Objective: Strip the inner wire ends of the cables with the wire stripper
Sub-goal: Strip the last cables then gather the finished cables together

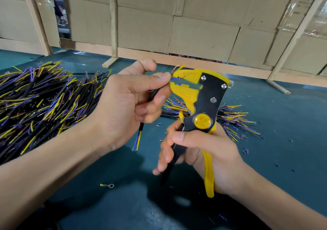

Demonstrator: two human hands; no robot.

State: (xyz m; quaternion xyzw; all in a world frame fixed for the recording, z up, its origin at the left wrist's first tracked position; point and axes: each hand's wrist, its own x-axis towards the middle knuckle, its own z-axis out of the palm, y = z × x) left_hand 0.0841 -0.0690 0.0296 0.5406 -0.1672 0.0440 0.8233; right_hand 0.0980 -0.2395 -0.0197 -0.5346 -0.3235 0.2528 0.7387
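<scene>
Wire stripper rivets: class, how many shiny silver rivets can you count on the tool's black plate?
3 on the wire stripper: one top left, one top right, one lower down. The right hand may hide others.

- Bright, even light from overhead, no harsh glare.
- Dark, soft-edged shadows of the arms fall on the worktop [265,116] toward the viewer.
- Small highlights glint on the wire stripper [200,106] rivets.
- Wide-angle bending tilts the wooden posts [113,17] behind the worktop.
- Cardboard far behind the worktop looks slightly soft.
</scene>
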